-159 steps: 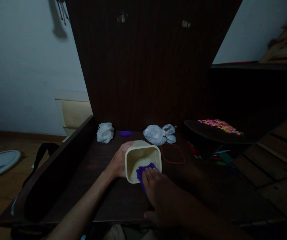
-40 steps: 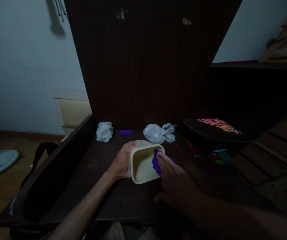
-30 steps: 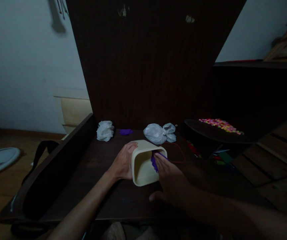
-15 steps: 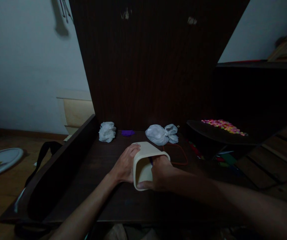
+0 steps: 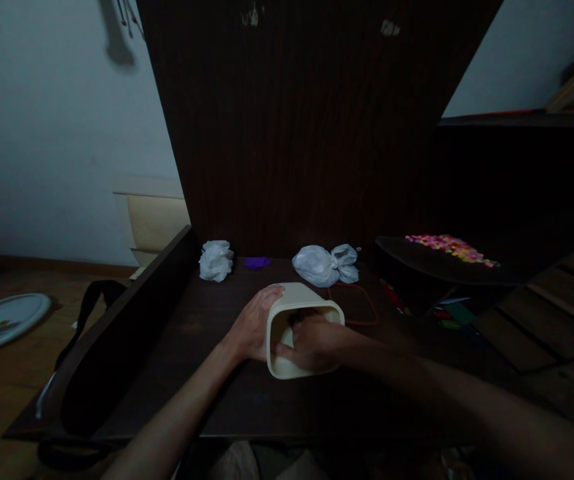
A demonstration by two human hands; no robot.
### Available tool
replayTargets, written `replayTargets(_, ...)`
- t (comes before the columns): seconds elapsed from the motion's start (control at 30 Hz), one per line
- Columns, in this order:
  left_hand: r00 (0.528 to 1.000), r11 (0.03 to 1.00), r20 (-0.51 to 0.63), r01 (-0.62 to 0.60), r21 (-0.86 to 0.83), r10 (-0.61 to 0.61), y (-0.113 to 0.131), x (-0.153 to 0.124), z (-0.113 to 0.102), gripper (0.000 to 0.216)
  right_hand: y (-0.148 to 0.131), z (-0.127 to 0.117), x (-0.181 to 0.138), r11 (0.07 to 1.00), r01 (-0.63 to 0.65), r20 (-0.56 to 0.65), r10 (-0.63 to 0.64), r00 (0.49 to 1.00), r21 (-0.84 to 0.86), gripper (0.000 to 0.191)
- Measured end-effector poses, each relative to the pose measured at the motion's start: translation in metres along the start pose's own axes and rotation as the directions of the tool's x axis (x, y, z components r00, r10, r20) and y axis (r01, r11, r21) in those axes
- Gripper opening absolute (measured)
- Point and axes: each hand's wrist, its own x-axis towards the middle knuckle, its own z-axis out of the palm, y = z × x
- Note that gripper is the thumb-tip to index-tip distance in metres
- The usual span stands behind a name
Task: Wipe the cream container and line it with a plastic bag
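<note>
A cream plastic container (image 5: 294, 293) lies on its side over the dark wooden surface, its wide mouth facing me. My left hand (image 5: 257, 323) grips it from the left, fingers over the top and side. My right hand (image 5: 311, 340) reaches in through the mouth, with the fingers curled and the thumb toward the left inner wall. Something small and dark shows by those fingertips; its kind is too dim to make out. Behind the container lie a knotted whitish plastic bag (image 5: 314, 265) and a reddish cord loop (image 5: 364, 303).
A crumpled white plastic bag (image 5: 216, 261) and a purple piece (image 5: 257, 263) lie along the back panel. A raised wooden side (image 5: 131, 313) bounds the left. At right, a dark shelf (image 5: 417, 261) bears many small pink and yellow bits (image 5: 451, 249).
My right hand has moved deeper and leftward inside the container, its thumb leaving the lower rim. The left hand keeps its grip. The whole view has shifted slightly.
</note>
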Motion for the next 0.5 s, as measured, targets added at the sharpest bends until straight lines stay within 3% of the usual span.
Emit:
replayTargets(0.13,1.0,1.0,-0.009,-0.008,0.008,0.008,0.0,0.0,0.0,0.113,-0.004,0.001,0.005,0.991,0.136,-0.089,-0.134,0.987,0.016,0.049)
replayTargets(0.3,1.0,1.0,-0.028,0.005,0.009,-0.005,-0.002,-0.003,0.0,0.107,-0.021,0.0,0.003,0.951,0.31,-0.105,-0.309,0.945,-0.006,0.03)
replayTargets(0.4,0.998,0.999,-0.058,0.028,0.017,-0.027,-0.003,-0.005,0.001,0.107,-0.034,0.002,-0.017,0.933,0.349,-0.237,-0.32,0.917,0.088,0.027)
replayTargets(0.43,0.997,0.999,-0.065,0.035,0.023,-0.033,-0.004,-0.006,0.001,0.107,-0.037,0.004,-0.027,0.922,0.354,-0.311,-0.294,0.904,0.158,0.032)
replayTargets(0.5,0.997,0.999,-0.07,0.041,0.034,-0.039,-0.004,-0.007,0.001,0.106,-0.041,0.009,-0.048,0.888,0.328,-0.421,-0.176,0.89,0.323,0.066)
